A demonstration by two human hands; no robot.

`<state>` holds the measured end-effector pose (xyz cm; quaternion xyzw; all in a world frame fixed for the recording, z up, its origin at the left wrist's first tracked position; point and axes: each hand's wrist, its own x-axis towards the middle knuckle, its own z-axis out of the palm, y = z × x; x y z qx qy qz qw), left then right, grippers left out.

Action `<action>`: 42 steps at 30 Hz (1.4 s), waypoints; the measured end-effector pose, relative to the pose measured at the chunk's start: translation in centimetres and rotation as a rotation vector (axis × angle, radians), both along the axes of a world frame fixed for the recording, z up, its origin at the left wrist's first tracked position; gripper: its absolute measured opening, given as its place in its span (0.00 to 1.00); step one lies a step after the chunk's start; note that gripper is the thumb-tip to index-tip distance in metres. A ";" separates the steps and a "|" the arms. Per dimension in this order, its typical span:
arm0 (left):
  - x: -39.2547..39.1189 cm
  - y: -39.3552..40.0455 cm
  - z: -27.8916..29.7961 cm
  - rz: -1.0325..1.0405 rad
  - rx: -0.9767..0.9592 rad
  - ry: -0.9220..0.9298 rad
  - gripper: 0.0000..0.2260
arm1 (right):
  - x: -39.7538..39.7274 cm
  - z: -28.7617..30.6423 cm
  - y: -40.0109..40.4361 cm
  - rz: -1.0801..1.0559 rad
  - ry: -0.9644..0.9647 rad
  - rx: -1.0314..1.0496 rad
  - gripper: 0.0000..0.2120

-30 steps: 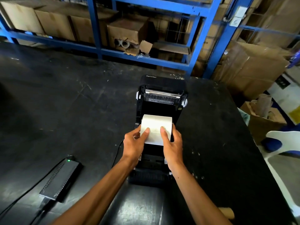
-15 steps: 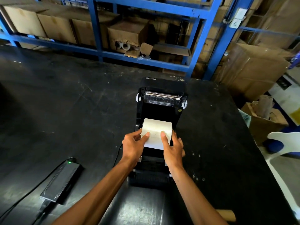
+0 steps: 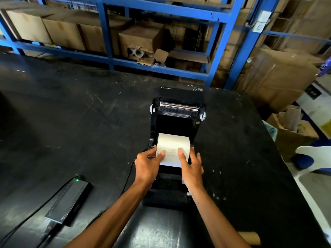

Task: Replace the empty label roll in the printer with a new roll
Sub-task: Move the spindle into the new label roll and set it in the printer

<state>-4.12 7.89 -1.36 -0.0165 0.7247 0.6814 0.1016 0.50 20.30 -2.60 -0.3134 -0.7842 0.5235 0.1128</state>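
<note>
My left hand (image 3: 147, 166) and right hand (image 3: 190, 166) grip the new roll (image 3: 172, 146) by its ends (thumbs on top), steadying it square in the open printer (image 3: 179, 120) near the bench's (image 3: 71, 122) far edge.

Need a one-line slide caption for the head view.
Both hands, left hand and right hand, seat a white label roll in the open printer.

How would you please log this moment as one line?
printer: lid open | label roll: in bay | left hand, right hand: both holding roll
</note>
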 end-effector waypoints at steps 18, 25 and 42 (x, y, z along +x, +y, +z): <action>0.4 0.4 -0.5 0.009 0.058 -0.040 0.13 | 0.1 0.3 1.0 0.057 0.013 0.064 0.28; 0.5 -0.1 -0.7 -0.006 0.055 -0.035 0.14 | -0.1 0.0 0.7 0.096 0.004 0.102 0.27; -0.4 -0.4 -1.0 -0.041 -0.170 0.087 0.11 | -0.2 -1.0 0.7 0.037 -0.012 0.192 0.25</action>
